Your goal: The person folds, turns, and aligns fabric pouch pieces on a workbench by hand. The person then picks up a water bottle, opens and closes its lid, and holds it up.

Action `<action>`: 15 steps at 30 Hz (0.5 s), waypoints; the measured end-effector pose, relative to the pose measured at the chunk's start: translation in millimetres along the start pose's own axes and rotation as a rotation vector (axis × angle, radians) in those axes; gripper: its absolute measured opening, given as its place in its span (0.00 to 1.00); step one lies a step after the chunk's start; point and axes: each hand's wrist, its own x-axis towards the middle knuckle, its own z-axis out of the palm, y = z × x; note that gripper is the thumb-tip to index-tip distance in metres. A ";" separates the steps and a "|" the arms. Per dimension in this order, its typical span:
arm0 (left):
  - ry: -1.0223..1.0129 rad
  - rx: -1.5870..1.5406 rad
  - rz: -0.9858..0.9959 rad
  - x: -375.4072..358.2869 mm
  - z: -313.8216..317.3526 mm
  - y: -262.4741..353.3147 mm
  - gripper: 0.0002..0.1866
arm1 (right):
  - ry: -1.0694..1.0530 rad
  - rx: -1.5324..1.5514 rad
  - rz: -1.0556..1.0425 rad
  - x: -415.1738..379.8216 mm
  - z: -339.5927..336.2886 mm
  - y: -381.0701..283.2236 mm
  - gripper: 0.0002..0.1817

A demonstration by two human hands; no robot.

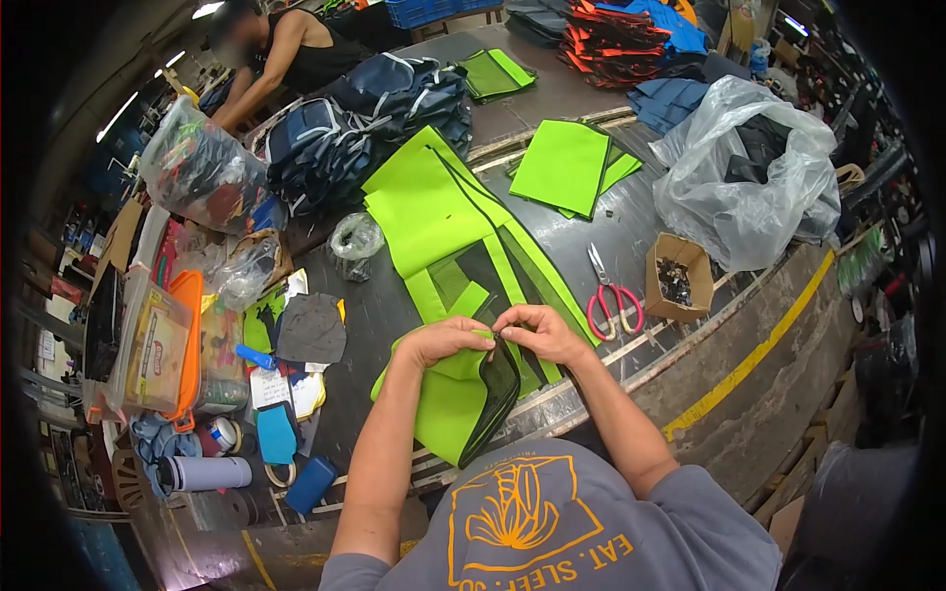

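Both hands meet at the black edge of a lime green fabric piece with dark mesh [424,227], which lies across the dark table [532,212] and hangs toward my body. My left hand [448,342] pinches the green cloth beside its black trim. Close against it, my right hand [539,333] has thumb and finger pressed together on the same edge. Whether a small part sits between the fingertips is too small to tell. Right of the cloth lie scissors with red handles [616,310]. Farther back is a stack of green pieces [562,165].
An open cardboard box of small dark parts [675,281] and a clear plastic bag [744,187] are at the right. Navy bundles [325,148] lie at the back left, near another person [286,49]. Plastic containers [163,345] and a tumbler [212,474] stand left.
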 end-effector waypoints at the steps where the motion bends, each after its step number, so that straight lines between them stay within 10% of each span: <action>1: 0.002 0.013 0.000 0.8 -0.7 -0.7 0.10 | -0.003 -0.009 -0.006 0.1 -0.3 0.1 0.09; 15: 0.511 0.392 0.293 -13.0 23.9 29.8 0.16 | 0.188 -0.241 -0.136 3.9 8.2 -33.3 0.13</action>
